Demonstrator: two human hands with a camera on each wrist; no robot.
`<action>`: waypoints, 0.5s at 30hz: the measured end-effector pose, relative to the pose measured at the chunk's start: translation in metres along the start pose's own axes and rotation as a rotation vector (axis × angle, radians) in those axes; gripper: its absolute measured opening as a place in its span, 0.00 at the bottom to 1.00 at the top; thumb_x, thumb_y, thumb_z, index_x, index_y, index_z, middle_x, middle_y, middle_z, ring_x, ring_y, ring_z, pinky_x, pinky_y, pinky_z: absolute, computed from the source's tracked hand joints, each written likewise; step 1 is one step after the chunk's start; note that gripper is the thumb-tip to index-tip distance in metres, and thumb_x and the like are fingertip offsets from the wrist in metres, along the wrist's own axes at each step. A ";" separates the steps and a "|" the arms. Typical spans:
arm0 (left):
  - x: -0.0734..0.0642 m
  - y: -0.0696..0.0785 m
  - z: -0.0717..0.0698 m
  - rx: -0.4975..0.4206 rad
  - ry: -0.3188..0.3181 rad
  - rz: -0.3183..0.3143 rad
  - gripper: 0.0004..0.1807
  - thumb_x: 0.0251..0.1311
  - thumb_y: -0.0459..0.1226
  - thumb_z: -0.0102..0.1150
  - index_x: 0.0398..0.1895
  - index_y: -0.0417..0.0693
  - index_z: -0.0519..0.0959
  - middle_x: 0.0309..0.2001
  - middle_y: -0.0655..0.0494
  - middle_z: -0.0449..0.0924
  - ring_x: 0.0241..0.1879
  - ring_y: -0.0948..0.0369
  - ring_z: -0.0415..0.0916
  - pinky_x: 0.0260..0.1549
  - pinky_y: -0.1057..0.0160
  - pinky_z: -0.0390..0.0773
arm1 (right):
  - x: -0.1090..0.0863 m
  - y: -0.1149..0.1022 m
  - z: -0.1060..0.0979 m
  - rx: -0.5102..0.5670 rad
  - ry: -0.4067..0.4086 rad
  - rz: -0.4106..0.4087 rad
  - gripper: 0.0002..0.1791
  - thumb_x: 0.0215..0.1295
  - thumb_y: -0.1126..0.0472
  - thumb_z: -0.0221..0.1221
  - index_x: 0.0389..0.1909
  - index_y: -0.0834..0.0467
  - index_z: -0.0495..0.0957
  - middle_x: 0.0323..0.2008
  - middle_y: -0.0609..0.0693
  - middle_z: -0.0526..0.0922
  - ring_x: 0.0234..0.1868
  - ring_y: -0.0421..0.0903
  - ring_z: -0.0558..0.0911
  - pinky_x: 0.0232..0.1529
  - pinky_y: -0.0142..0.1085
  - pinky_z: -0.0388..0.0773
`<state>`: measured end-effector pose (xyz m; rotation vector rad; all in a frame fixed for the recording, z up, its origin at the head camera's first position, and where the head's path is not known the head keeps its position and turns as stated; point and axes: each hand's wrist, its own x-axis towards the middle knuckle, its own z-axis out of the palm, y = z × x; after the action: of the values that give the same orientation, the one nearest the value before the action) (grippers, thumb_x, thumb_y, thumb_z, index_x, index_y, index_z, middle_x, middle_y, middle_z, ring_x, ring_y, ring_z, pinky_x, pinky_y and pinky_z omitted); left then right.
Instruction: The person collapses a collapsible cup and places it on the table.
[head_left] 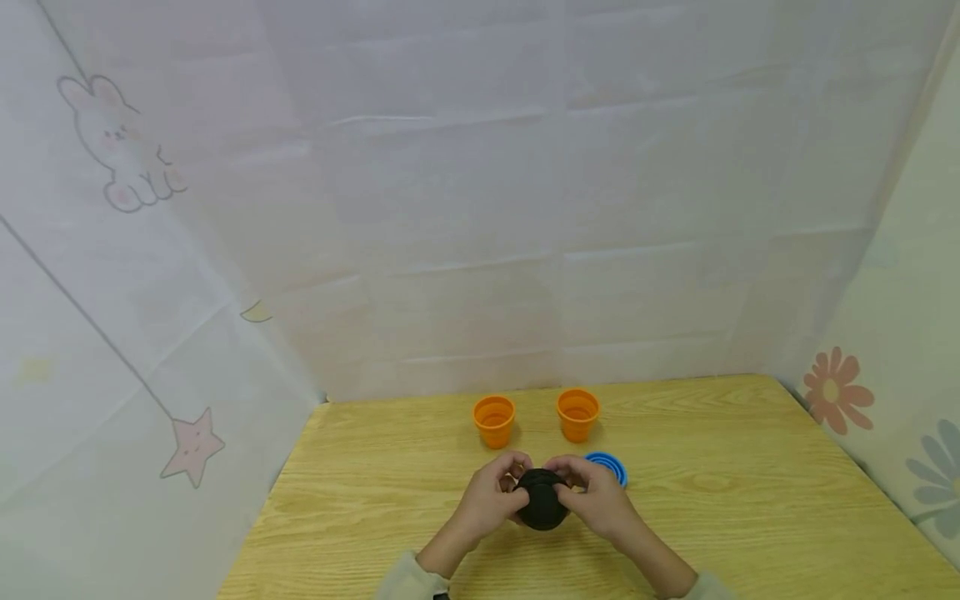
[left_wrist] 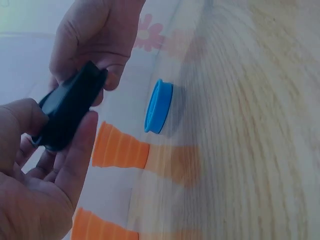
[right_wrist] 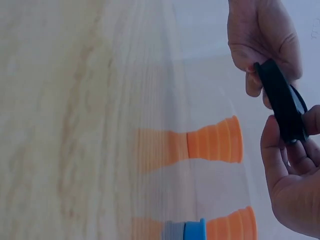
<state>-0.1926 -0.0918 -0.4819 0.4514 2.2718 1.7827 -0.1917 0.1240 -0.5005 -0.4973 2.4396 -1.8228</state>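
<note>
Found a black round item (head_left: 543, 502), seemingly a folded cup, held between the left hand (head_left: 487, 500) and the right hand (head_left: 600, 504), raised off the surface (head_left: 360, 475) and tilted rather than level. Observed the left hand partly closed, gripping one side of the item with thumb on the upper face and fingers curled under the edge. Observed the right hand in a matching pinch on the opposite side. Could not establish the firmness of either grip. Located a blue folded cup (head_left: 617, 467) lying flat just beyond the right hand, and farther back a left orange cup (head_left: 494, 425) and a right orange cup (head_left: 577, 417), both upright with mouths up, apart from each other.

Assessed slippage as the foremost hazard, likely to arise from uneven thumb pressure on a tilted edge and to end in a drop onto the surface. Rated lopsided or sudden unfolding as possible under a hard push with poorly supported edges. Noted a further risk of nudging the blue folded cup, owing to closeness to the right hand, and of toppling either orange cup through a forward jerk.
</note>
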 end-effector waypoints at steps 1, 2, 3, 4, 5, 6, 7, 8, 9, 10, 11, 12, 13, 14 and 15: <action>0.000 0.000 0.000 -0.003 0.000 -0.002 0.19 0.56 0.28 0.61 0.51 0.49 0.78 0.40 0.53 0.75 0.29 0.61 0.72 0.27 0.45 0.86 | 0.000 0.000 0.000 0.014 -0.003 0.006 0.14 0.67 0.62 0.65 0.52 0.58 0.81 0.40 0.49 0.86 0.44 0.44 0.83 0.46 0.35 0.80; 0.000 0.001 0.000 -0.012 -0.002 -0.004 0.18 0.56 0.28 0.61 0.51 0.49 0.78 0.40 0.53 0.75 0.30 0.61 0.73 0.27 0.45 0.86 | 0.000 0.000 -0.001 0.026 -0.008 0.014 0.15 0.67 0.62 0.65 0.53 0.58 0.81 0.41 0.50 0.86 0.44 0.45 0.83 0.46 0.35 0.80; 0.000 0.001 0.000 -0.019 -0.006 -0.005 0.18 0.56 0.29 0.60 0.52 0.48 0.78 0.40 0.53 0.75 0.31 0.61 0.74 0.27 0.46 0.87 | 0.000 -0.001 -0.002 0.036 -0.012 0.022 0.15 0.68 0.61 0.65 0.54 0.58 0.81 0.41 0.50 0.86 0.45 0.46 0.83 0.47 0.36 0.80; 0.000 0.002 -0.001 -0.031 -0.013 -0.010 0.18 0.57 0.29 0.60 0.52 0.48 0.78 0.40 0.52 0.75 0.32 0.61 0.75 0.28 0.46 0.87 | 0.000 -0.001 -0.003 0.048 -0.019 0.028 0.16 0.68 0.60 0.65 0.55 0.59 0.81 0.42 0.51 0.85 0.46 0.47 0.82 0.48 0.36 0.79; 0.000 0.002 -0.002 -0.048 -0.022 -0.013 0.18 0.58 0.28 0.60 0.53 0.47 0.78 0.40 0.52 0.76 0.33 0.60 0.76 0.29 0.46 0.87 | 0.000 -0.001 -0.004 0.064 -0.027 0.035 0.17 0.68 0.60 0.65 0.56 0.59 0.80 0.43 0.52 0.85 0.47 0.48 0.82 0.48 0.36 0.79; 0.000 0.002 -0.002 -0.068 -0.030 -0.017 0.19 0.59 0.28 0.59 0.54 0.46 0.77 0.40 0.51 0.76 0.34 0.60 0.77 0.30 0.47 0.87 | 0.000 -0.001 -0.006 0.091 -0.040 0.047 0.19 0.69 0.59 0.65 0.57 0.61 0.79 0.44 0.53 0.85 0.47 0.48 0.82 0.48 0.35 0.80; 0.000 0.002 -0.003 -0.085 -0.039 -0.023 0.19 0.60 0.28 0.59 0.55 0.45 0.77 0.40 0.51 0.77 0.35 0.59 0.78 0.30 0.47 0.87 | 0.000 -0.001 -0.007 0.118 -0.054 0.059 0.20 0.69 0.59 0.64 0.59 0.62 0.79 0.46 0.54 0.84 0.48 0.49 0.82 0.46 0.35 0.81; 0.001 0.002 -0.004 -0.108 -0.048 -0.029 0.19 0.61 0.28 0.59 0.56 0.44 0.76 0.41 0.51 0.77 0.36 0.58 0.79 0.31 0.47 0.87 | 0.000 -0.001 -0.008 0.143 -0.065 0.072 0.21 0.70 0.58 0.64 0.60 0.63 0.78 0.47 0.55 0.84 0.48 0.49 0.82 0.45 0.35 0.82; 0.001 0.002 -0.005 -0.125 -0.058 -0.033 0.19 0.62 0.28 0.59 0.57 0.43 0.76 0.41 0.51 0.77 0.37 0.58 0.80 0.32 0.48 0.87 | 0.000 -0.001 -0.009 0.172 -0.079 0.081 0.23 0.70 0.58 0.64 0.61 0.64 0.76 0.48 0.56 0.84 0.48 0.50 0.83 0.44 0.35 0.83; 0.001 0.002 -0.006 -0.148 -0.067 -0.039 0.19 0.63 0.29 0.59 0.58 0.42 0.75 0.42 0.51 0.78 0.38 0.57 0.81 0.32 0.47 0.87 | 0.000 -0.001 -0.009 0.202 -0.092 0.090 0.24 0.71 0.58 0.63 0.63 0.65 0.75 0.49 0.57 0.83 0.48 0.50 0.83 0.43 0.35 0.83; 0.001 0.002 -0.006 -0.165 -0.075 -0.046 0.19 0.64 0.29 0.58 0.58 0.41 0.75 0.42 0.51 0.78 0.38 0.57 0.81 0.33 0.47 0.87 | 0.000 -0.001 -0.010 0.227 -0.105 0.096 0.25 0.71 0.58 0.63 0.64 0.66 0.74 0.50 0.57 0.83 0.48 0.50 0.83 0.42 0.35 0.84; 0.002 0.001 -0.007 -0.182 -0.083 -0.049 0.19 0.65 0.29 0.58 0.59 0.41 0.74 0.43 0.51 0.78 0.39 0.57 0.82 0.34 0.47 0.87 | 0.000 -0.001 -0.011 0.256 -0.118 0.102 0.26 0.72 0.58 0.62 0.65 0.67 0.73 0.51 0.58 0.82 0.48 0.50 0.84 0.41 0.36 0.85; 0.002 0.001 -0.008 -0.192 -0.090 -0.053 0.19 0.66 0.30 0.58 0.59 0.40 0.74 0.43 0.50 0.79 0.39 0.57 0.82 0.35 0.46 0.87 | 0.000 -0.001 -0.011 0.272 -0.128 0.103 0.27 0.72 0.58 0.62 0.65 0.68 0.72 0.51 0.59 0.82 0.48 0.51 0.84 0.41 0.36 0.85; 0.002 0.000 -0.009 -0.205 -0.097 -0.054 0.19 0.66 0.30 0.58 0.60 0.40 0.74 0.44 0.50 0.79 0.40 0.57 0.82 0.35 0.46 0.87 | 0.000 0.000 -0.012 0.286 -0.138 0.103 0.27 0.72 0.58 0.61 0.66 0.68 0.71 0.52 0.59 0.82 0.48 0.51 0.84 0.41 0.37 0.85; 0.002 0.000 -0.010 -0.212 -0.105 -0.057 0.19 0.67 0.30 0.58 0.60 0.39 0.74 0.44 0.50 0.79 0.40 0.56 0.82 0.36 0.46 0.87 | 0.000 0.000 -0.012 0.299 -0.150 0.103 0.27 0.73 0.58 0.61 0.67 0.68 0.71 0.53 0.59 0.82 0.48 0.50 0.84 0.42 0.38 0.85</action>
<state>-0.1979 -0.0997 -0.4796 0.4256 1.9803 1.8975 -0.1949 0.1355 -0.4969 -0.4557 2.0116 -1.9800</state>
